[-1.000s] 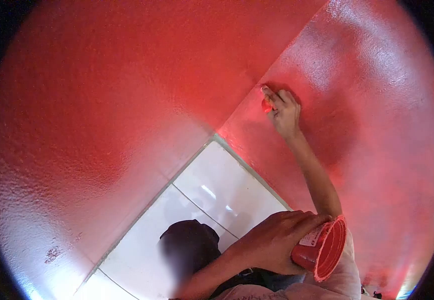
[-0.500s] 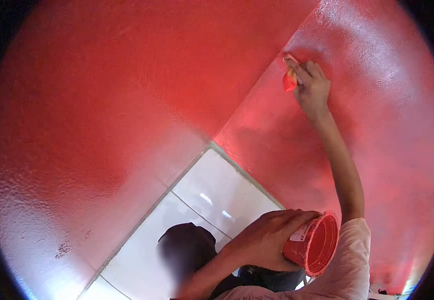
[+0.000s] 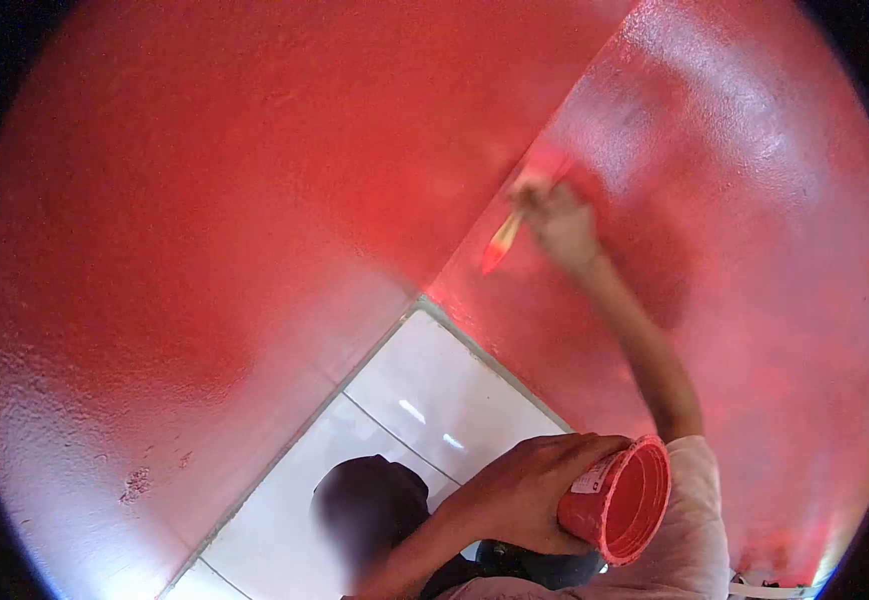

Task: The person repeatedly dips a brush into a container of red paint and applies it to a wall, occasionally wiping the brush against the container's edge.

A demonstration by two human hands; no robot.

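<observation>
My right hand (image 3: pixel 566 228), smeared a little by motion, is closed around a paintbrush (image 3: pixel 501 243) with a yellowish handle and a red handle end. The brush head points up at the red wall (image 3: pixel 754 300), close beside the corner line; its bristles are blurred. Lower down, my left hand (image 3: pixel 529 490) wraps round a red plastic tub (image 3: pixel 582 510) from the side. The tub is tilted, its mouth facing right, with red paint coating its inside and rim. A pale label shows near my left fingers.
Another red wall (image 3: pixel 204 180) meets the first at a slanting corner, with glossy patches and a rough spot (image 3: pixel 136 485) at lower left. White tiles (image 3: pixel 434 380) cover the floor below. My dark shoe or foot (image 3: pixel 379 500) stands on them.
My right hand has moved down and to the left with the paintbrush, nearer the wall corner. The tub in my left hand sits slightly lower and further left in view.
</observation>
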